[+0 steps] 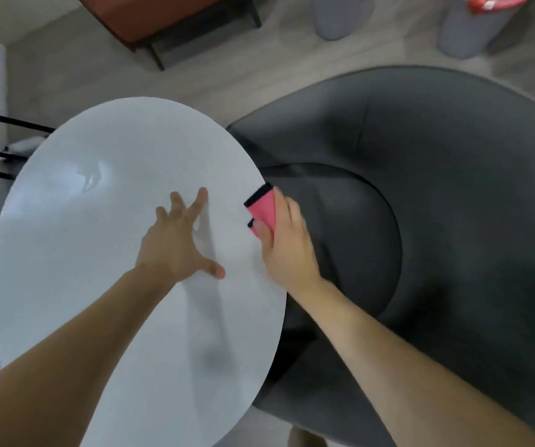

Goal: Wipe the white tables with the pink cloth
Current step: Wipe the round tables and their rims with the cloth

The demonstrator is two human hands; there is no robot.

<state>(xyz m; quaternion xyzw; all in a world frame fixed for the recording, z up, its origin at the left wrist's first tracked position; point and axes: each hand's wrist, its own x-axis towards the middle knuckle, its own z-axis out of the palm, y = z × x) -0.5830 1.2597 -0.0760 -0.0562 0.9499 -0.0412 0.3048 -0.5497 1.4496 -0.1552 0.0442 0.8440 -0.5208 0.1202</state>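
**Cloth at the table's right rim, tabletop spreading to its left**

The folded pink cloth with black edging [263, 210] sits right at the right-hand rim of the round white table [98, 269], its long side running roughly along that rim. The right hand [287, 248] grips it, fingers curled over its far side. The left hand [176, 243] lies flat on the tabletop just beside it, fingers spread, holding nothing. Nearly all the surface lies leftward of the cloth, so the next wipe probably goes that way.

Much of the cloth is hidden under the fingers. Whether it rests on the top or overhangs the dark grey upholstered armchair [453, 221] is unclear. No second table shows.
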